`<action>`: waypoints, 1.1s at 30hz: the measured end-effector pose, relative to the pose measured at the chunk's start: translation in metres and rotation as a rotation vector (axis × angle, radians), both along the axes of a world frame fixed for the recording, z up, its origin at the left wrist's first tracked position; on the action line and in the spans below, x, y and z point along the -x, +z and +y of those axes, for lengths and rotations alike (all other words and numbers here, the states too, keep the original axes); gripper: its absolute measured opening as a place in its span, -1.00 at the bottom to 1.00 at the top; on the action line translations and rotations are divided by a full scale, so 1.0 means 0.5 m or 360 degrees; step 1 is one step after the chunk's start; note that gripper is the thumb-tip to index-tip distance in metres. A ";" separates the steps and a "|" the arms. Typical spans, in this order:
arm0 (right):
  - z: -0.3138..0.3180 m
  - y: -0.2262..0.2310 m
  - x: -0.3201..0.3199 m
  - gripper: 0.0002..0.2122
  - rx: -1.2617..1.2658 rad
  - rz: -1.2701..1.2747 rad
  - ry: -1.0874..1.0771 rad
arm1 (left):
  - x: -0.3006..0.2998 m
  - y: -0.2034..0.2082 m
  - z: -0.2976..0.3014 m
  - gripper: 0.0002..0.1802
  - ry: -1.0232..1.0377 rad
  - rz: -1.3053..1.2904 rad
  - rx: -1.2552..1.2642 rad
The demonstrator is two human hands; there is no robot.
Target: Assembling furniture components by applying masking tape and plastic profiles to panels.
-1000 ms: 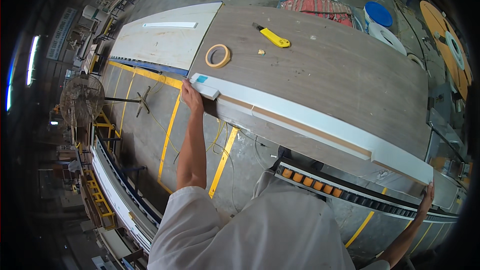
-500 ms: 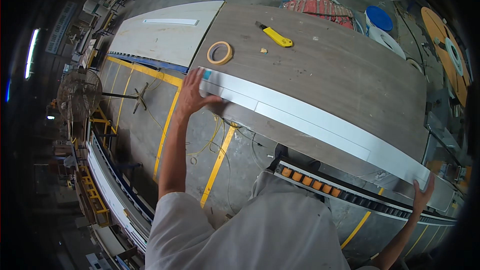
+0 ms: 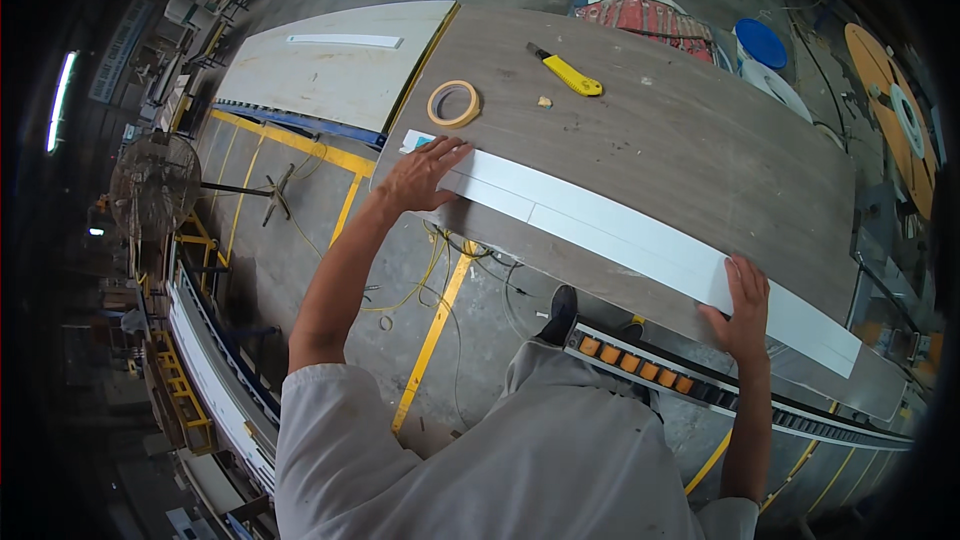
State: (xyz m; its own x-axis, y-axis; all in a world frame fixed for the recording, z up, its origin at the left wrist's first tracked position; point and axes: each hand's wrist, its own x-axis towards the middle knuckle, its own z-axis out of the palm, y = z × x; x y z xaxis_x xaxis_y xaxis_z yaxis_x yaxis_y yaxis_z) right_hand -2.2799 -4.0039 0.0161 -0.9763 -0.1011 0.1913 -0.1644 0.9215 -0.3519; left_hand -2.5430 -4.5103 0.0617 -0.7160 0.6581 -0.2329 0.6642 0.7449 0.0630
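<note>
A long white strip (image 3: 620, 225), with a thin line along its length, lies along the near side of the brown tabletop (image 3: 680, 140). Across its left end my left hand (image 3: 425, 175) grips it, fingers over the top and thumb at the near edge. Farther right, my right hand (image 3: 740, 305) spans the same strip, fingertips toward the far edge and thumb on the near one. A small teal patch shows at the strip's left tip. Beyond my left hand rests a roll of masking tape (image 3: 433, 105), and a yellow utility knife (image 3: 572, 75) lies farther back.
A pale board (image 3: 330, 70) on a blue-framed stand adjoins the table at the left, bearing another white strip (image 3: 345, 41). Below the table's near edge runs a roller rail (image 3: 640, 370) with orange rollers. A standing fan (image 3: 155, 185) is at far left; a blue-lidded bucket (image 3: 760, 43) stands behind.
My right hand has moved left from the strip's right end to farther along it. My left hand has shifted right, from the left tip onto the strip. The strip stays on the table.
</note>
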 end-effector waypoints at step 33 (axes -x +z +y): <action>-0.076 0.008 0.043 -0.07 -0.0127 -0.0144 -0.0101 | -0.084 -0.080 0.199 0.07 -0.0429 0.0022 -0.0660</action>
